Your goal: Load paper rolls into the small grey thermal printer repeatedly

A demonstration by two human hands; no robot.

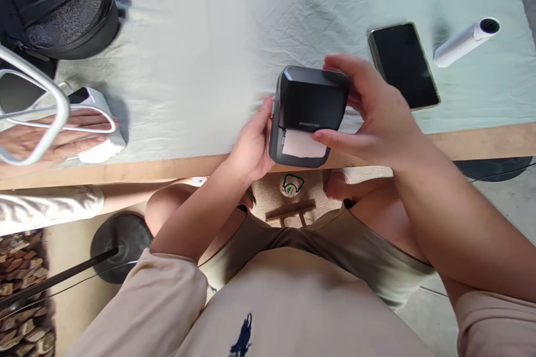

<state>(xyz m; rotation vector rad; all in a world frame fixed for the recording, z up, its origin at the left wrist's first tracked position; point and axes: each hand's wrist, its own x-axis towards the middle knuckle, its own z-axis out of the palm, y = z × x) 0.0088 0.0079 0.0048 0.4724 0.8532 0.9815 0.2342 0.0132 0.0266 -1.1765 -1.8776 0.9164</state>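
A black label printer marked NIIMBOT is held just above the table's front edge. A strip of white label paper shows at its near end. My left hand grips the printer's left side, its thumb along the edge and the other fingers partly hidden beneath. On the far right side, my right hand is curled round the printer. Its thumb lies on the label paper, while the fingertips reach the upper right corner.
A smartphone and a white cylinder lie on the cloth-covered table to the right. At the left are a black case, a white device with a looped handle and another person's hand. A wooden edge borders the table.
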